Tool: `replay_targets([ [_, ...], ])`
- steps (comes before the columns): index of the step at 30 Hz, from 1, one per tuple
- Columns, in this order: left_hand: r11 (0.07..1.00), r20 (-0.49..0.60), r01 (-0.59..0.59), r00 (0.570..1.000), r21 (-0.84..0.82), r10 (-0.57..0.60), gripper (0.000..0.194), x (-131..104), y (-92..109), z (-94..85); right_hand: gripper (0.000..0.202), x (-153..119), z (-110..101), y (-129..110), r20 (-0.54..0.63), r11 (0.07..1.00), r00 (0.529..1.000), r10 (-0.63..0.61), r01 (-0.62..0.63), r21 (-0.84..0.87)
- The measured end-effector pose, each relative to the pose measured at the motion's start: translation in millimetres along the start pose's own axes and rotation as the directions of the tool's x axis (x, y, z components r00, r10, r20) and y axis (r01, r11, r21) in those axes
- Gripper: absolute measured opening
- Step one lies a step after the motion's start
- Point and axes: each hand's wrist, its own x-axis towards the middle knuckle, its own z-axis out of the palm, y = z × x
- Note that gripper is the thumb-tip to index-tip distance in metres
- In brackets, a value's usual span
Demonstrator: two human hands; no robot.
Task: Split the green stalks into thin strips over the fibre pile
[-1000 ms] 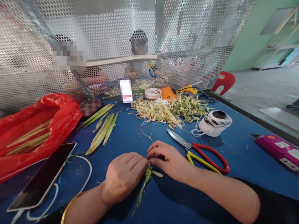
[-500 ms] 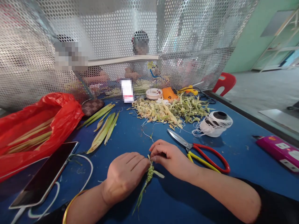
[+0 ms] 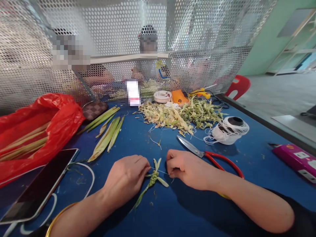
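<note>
A small braided green leaf figure (image 3: 153,178) lies on the blue table between my hands, with pale leaf tips at its top and side and thin strands trailing from its lower end. A thin white string (image 3: 161,171) runs across its upper part. My left hand (image 3: 129,172) is closed on the string's left end, fingertips pinched. On the right, my right hand (image 3: 184,168) pinches the other end, and a short tail hangs below its fingers. Scissors with red and yellow handles (image 3: 191,146) lie behind and partly under my right forearm.
Leaf scraps (image 3: 172,117) are heaped at the back beside a white string spool (image 3: 230,130). Long husks (image 3: 105,140), a red bag (image 3: 61,115) and a cabled phone (image 3: 41,184) lie left. A purple power strip (image 3: 296,161) sits right. People are behind the perforated screen (image 3: 118,33).
My hands have moved apart, with the string now stretched between them. The braided figure, which both hands were touching, now shows fully between them.
</note>
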Motion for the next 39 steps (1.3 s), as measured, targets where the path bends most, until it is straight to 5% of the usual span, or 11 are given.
replay_targets([
  [4,0.995,0.093,0.094,0.991,-0.020,-0.092,0.023,0.2,2.3,1.6,0.016,-1.8,-1.3,-6.0,-0.024,0.992,1.000,0.013,-0.010,0.126],
  [7,0.986,0.139,0.163,0.978,-0.029,-0.157,0.022,0.8,2.5,2.9,0.015,-2.9,0.3,-14.3,-0.098,0.956,0.992,-0.074,0.099,0.275],
  [11,0.975,0.156,0.214,0.967,-0.059,-0.203,0.020,2.9,3.9,2.0,0.015,-1.6,6.2,-15.8,-0.001,0.904,0.998,-0.068,0.062,0.422],
  [15,0.914,0.113,0.291,0.956,-0.282,-0.270,0.018,5.8,4.9,-0.9,0.014,1.4,10.6,-8.7,0.015,0.936,1.000,0.012,-0.016,0.352],
  [22,0.639,0.129,0.282,0.952,-0.715,-0.276,0.022,8.4,4.0,4.2,0.015,4.1,11.4,-7.4,-0.012,0.961,0.998,-0.055,0.056,0.272],
  [26,0.637,0.121,0.283,0.951,-0.717,-0.286,0.021,9.2,4.8,7.2,0.015,5.0,12.2,-8.0,-0.018,0.961,0.998,-0.063,0.065,0.267],
  [33,0.859,-0.052,0.255,0.950,-0.445,-0.308,0.019,5.3,6.9,7.2,0.018,2.3,15.1,-9.3,-0.066,0.985,0.992,-0.105,0.113,0.127],
  [36,0.805,0.028,0.230,0.966,-0.547,-0.257,0.020,5.4,7.8,6.2,0.017,2.9,16.7,-9.2,-0.067,0.988,0.991,-0.118,0.124,0.089],
  [39,0.648,0.166,0.270,0.962,-0.712,-0.217,0.022,7.2,6.6,6.8,0.016,4.5,18.0,-7.5,-0.065,0.989,0.991,-0.119,0.124,0.081],
])
